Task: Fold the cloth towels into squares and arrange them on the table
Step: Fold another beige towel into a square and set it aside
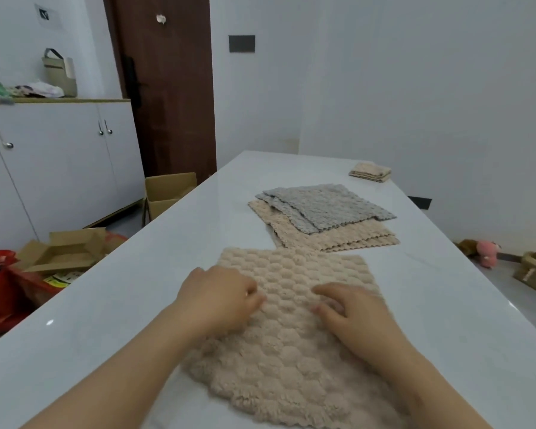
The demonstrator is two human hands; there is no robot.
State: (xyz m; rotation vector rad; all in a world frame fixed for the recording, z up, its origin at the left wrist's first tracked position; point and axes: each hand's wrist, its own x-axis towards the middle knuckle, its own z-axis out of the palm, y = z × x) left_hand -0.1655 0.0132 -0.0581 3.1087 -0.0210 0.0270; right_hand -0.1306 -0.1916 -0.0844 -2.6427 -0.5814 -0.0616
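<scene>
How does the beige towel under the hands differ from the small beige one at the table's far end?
The near towel lies spread open; the far towel is folded into a compact layered square. The left hand and right hand rest on the near towel; the far towel is untouched. Both are beige, bumpy and on the white table.

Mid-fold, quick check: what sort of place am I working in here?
Probably a room in a home, maybe a dining or utility area: a long white table with the beige towel, white cabinets with a cluttered top, a brown wooden door, and open cardboard boxes on the floor.
</scene>
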